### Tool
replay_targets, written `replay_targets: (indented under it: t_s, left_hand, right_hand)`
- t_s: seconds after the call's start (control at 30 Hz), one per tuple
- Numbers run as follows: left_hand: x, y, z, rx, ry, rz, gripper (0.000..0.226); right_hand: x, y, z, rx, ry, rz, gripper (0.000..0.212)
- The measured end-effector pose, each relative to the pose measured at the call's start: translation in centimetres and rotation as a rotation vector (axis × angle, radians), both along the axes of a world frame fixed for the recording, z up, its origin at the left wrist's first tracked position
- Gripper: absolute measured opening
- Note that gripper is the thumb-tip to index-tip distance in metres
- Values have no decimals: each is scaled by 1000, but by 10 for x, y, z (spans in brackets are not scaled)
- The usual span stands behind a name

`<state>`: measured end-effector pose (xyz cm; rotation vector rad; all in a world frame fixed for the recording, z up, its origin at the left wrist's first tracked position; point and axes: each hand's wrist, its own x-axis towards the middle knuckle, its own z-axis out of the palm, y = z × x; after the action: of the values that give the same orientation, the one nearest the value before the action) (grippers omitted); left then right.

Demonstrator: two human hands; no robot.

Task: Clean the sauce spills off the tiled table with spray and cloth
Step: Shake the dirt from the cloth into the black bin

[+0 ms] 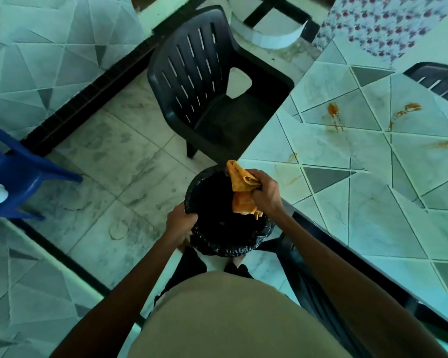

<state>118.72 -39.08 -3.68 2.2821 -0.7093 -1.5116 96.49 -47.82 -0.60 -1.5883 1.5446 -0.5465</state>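
Orange sauce marks the pale tiled tabletop (373, 215) on the right of the scene, so the cleaning looks well short of finished. Going left to right across it: a small fleck (292, 156) sits near the corner nearest the bin, with a faint thin streak on the tile just nearer than it. A thicker splash (334, 116) with a drip trail lies farther in, then a curled smear (409, 108) at the far side, then a short streak (442, 144) close to the right edge. None of these looks wiped. No spray bottle shows anywhere in view, so I cannot tell whether any spraying has been done. My reading is that some sauce has already been taken up, because the cloth is stained orange through, and that the rest of the spills are left to do.

Now the hands, which are apart, on either side of a bin lined with a black bag (230, 248) that stands on the floor by the tabletop's near corner. The left hand (180, 223) grips the bag's rim on the left side, fingers curled over the edge. The right hand (267, 192) is closed tight around the bunched cloth (243, 182), holding it above the right half of the bin's mouth, one end poking up and the other hanging down into the opening. Whether the cloth is being shaken out or thrown away, I cannot tell
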Motion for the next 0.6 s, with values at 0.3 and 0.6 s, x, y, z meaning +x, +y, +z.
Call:
replay_targets:
  t_s: [0.3, 0.6]
  left_hand:
    - [95, -8, -6, 21, 54, 45, 51]
    - [213, -19, -13, -65, 105, 332, 52]
  right_hand:
    - [69, 13, 11, 217, -27, -213, 56]
    - [191, -23, -4, 428, -142, -249, 52]
